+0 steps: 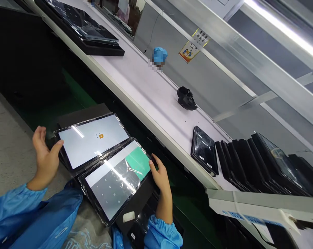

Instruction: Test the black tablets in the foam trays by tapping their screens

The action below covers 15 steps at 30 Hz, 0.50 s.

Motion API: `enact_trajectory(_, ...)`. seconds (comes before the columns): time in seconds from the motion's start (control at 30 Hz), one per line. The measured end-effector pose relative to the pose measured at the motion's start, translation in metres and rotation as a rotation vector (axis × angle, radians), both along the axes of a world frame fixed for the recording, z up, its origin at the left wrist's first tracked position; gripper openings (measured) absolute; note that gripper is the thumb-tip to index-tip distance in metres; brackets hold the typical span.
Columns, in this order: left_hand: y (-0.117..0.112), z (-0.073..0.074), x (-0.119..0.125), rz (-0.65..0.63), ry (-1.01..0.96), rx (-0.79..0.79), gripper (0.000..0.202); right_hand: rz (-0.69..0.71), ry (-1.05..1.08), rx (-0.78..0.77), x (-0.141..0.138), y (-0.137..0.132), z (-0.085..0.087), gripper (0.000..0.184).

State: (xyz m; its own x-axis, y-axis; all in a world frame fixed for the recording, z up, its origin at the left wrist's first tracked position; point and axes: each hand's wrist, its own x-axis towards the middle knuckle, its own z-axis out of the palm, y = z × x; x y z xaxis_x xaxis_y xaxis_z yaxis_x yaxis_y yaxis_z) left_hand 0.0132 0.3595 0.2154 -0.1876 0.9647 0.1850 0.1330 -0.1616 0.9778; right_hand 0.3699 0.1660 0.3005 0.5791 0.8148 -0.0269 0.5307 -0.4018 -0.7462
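Note:
Two lit tablets rest on my lap in clear plastic wrap. The far tablet [92, 141] shows a white screen with a small orange icon. My left hand [45, 154] sits at its left edge, thumb on the frame and fingers spread. The near tablet [117, 178] shows a grey keypad and a green patch. My right hand [160, 176] touches its right edge, fingers bent against the frame. More dark devices [138, 216] lie under the near tablet.
A long white conveyor bench [146, 93] runs diagonally past me. On it lie a single dark tablet [204, 150], a leaning row of several tablets [262, 162], a black object [186, 99] and a black tray of tablets [86, 31]. A person in a blue cap [159, 55] works beyond.

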Motion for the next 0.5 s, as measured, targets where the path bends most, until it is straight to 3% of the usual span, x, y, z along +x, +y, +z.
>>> enact_trajectory(0.17, 0.03, 0.015, -0.01, -0.073, 0.112, -0.043, 0.078, 0.058, 0.064, 0.004, -0.002, 0.015, 0.002, 0.049)
enact_trajectory(0.27, 0.029, 0.013, -0.012, -0.046, 0.066, -0.032, 0.085, 0.063, 0.164, 0.022, 0.003, 0.022, 0.002, 0.042)
enact_trajectory(0.4, 0.023, 0.005, -0.011, -0.049, -0.098, -0.191, 0.086, 0.114, 0.302, 0.035, 0.008, 0.033, -0.002, 0.036)
enact_trajectory(0.5, 0.019, 0.009, -0.008, -0.063, -0.123, -0.271, 0.083, 0.116, 0.296, 0.07, 0.009, 0.038, -0.008, 0.034)
